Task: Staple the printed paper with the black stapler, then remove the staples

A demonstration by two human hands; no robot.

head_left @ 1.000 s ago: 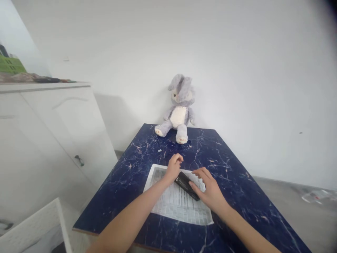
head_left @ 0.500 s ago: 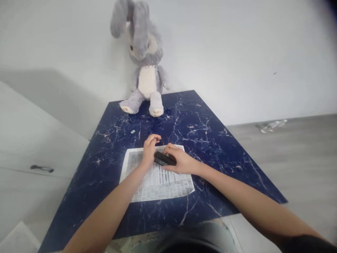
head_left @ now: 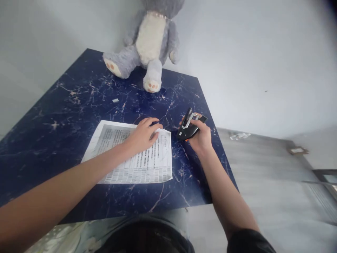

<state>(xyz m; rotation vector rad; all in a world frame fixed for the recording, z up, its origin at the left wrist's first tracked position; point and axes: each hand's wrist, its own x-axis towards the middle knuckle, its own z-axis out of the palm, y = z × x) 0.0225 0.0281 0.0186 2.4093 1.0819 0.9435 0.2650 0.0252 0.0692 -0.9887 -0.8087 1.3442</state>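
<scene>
A printed sheet of paper (head_left: 137, 161) lies on the dark blue marbled table (head_left: 65, 116). My left hand (head_left: 143, 133) rests on the sheet's top right corner, fingers curled down onto the paper. To the right of the sheet, my right hand (head_left: 201, 135) grips a black stapler (head_left: 188, 126) just above the table; the stapler's top arm is swung open. A small pale scrap (head_left: 115, 100) lies on the table beyond the paper.
A grey and cream plush rabbit (head_left: 147, 45) sits at the table's far edge against the white wall. Grey floor lies to the right, with a clear wrapper (head_left: 238, 135) and a small flat object (head_left: 297, 150) on it.
My right hand has lifted the stapler off the paper and carried it to the right, and its top has opened. The view has tilted down and to the right. My left hand stays on the sheet.
</scene>
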